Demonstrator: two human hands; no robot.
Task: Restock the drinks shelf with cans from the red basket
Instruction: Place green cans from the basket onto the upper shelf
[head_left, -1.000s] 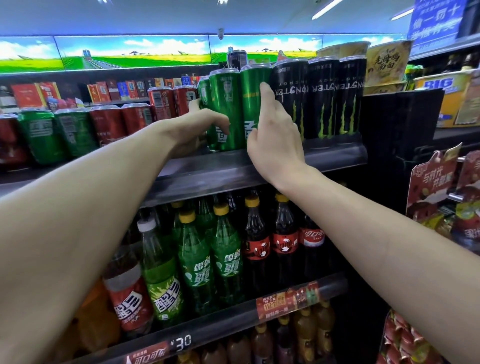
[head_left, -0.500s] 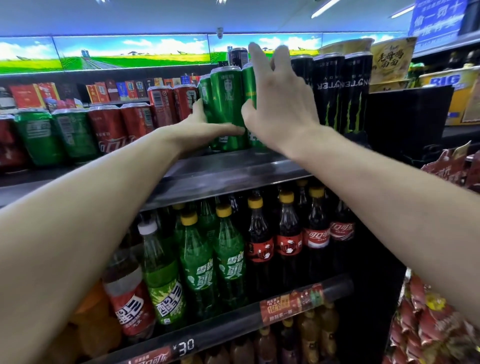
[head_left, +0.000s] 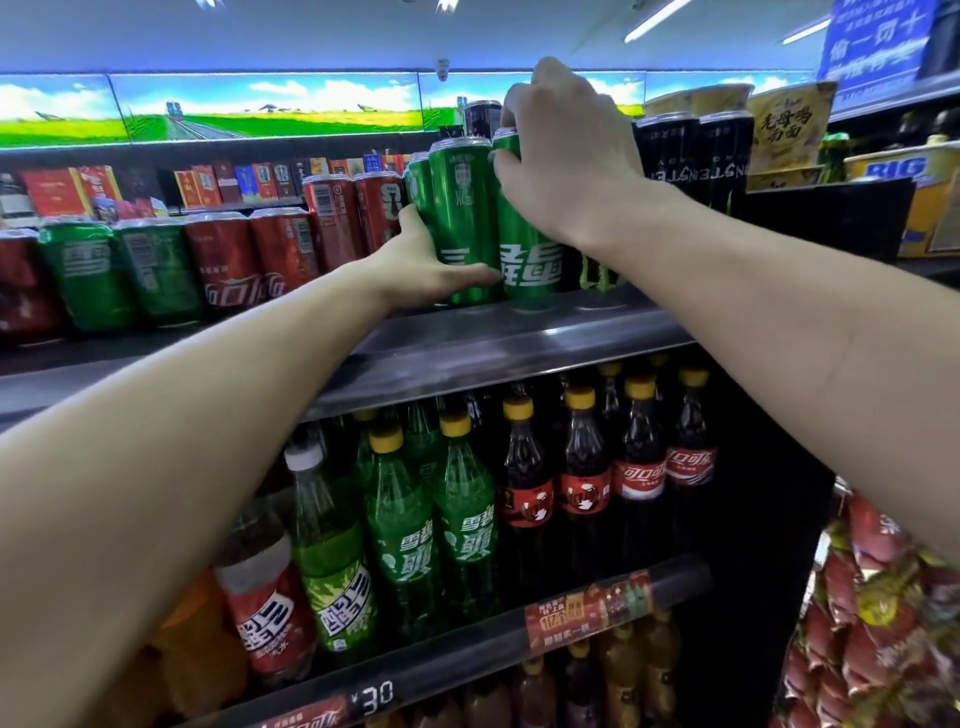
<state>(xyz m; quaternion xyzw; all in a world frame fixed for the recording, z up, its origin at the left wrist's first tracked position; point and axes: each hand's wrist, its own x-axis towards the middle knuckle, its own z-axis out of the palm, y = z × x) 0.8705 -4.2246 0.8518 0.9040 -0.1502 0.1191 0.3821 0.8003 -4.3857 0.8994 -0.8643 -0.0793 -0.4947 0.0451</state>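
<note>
Right hand (head_left: 566, 156) curled over top of right green can (head_left: 530, 249); left hand (head_left: 431, 260) wrapped round base of left green can (head_left: 465, 208), fingers apparently behind. Both cans upright, touching, on shelf (head_left: 519, 338).

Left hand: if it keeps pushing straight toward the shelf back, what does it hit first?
The left hand already holds the left tall green can. Behind that, probably more green cans in the row; depth there is unclear.

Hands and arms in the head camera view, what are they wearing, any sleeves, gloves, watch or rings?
Both are bare. The left hand and right hand have no gloves, and no ring shows on the parts in view. Both forearms are uncovered to the frame edge, with no sleeve, watch, bracelet or marking visible.
</note>
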